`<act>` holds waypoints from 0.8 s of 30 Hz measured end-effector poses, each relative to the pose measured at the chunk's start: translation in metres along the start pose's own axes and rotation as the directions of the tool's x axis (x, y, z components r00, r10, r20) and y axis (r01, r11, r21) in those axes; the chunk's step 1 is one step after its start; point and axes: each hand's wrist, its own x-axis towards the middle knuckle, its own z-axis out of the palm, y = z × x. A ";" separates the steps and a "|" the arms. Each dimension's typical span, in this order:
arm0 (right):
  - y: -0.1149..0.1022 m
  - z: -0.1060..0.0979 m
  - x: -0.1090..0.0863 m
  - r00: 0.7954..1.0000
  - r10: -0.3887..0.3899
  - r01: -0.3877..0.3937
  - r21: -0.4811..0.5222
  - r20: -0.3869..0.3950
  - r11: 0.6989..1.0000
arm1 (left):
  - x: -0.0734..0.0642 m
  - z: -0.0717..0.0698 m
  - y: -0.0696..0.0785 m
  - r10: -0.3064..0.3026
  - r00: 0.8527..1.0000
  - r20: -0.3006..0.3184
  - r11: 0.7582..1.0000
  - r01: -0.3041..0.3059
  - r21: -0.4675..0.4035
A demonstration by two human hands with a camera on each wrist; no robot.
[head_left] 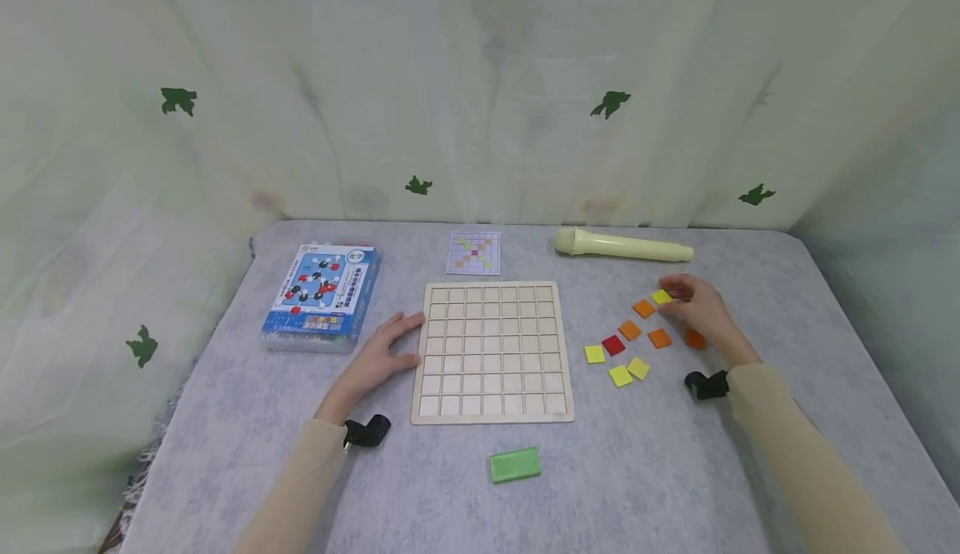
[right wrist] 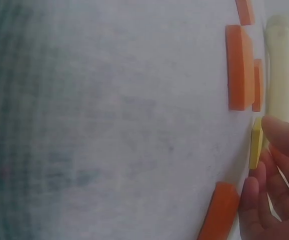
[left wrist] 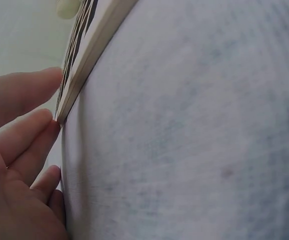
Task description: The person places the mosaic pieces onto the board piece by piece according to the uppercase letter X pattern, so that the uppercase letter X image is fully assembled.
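A pale wooden grid board [head_left: 492, 352] lies in the middle of the table. My left hand [head_left: 378, 366] is at the board's left side; in the left wrist view, the fingertips [left wrist: 54, 80] meet its edge and the fingers are fairly straight. Over on the right, my right hand [head_left: 701, 308] pinches a yellow square tile [head_left: 661, 296] between thumb and fingers. That yellow tile [right wrist: 256, 142] is close to the cloth in the right wrist view. Around it lie orange tiles [head_left: 659, 338], a red tile [head_left: 613, 345] and more yellow tiles [head_left: 620, 376]. One orange tile [head_left: 695, 338] is partly under the right hand.
A small coloured pattern card [head_left: 473, 252] lies behind the board. To its right is a cream microphone-shaped object [head_left: 626, 246]. A blue-and-white boxed set [head_left: 322, 296] sits at the left, and a green block [head_left: 514, 465] lies in front of the board.
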 end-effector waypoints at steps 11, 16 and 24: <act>0.001 0.001 0.010 0.999 0.032 -0.031 -0.070 0.004 0.997 | 0.001 0.001 0.000 0.101 0.994 0.039 0.993 -0.103 0.053; -0.012 0.003 0.009 1.000 -0.001 0.002 -0.020 0.021 1.000 | 0.001 -0.001 -0.002 0.132 0.989 0.072 0.985 -0.139 0.099; -0.065 0.042 0.012 0.980 -0.156 0.145 0.093 0.125 0.985 | -0.001 -0.001 -0.001 0.155 0.984 0.092 0.974 -0.167 0.151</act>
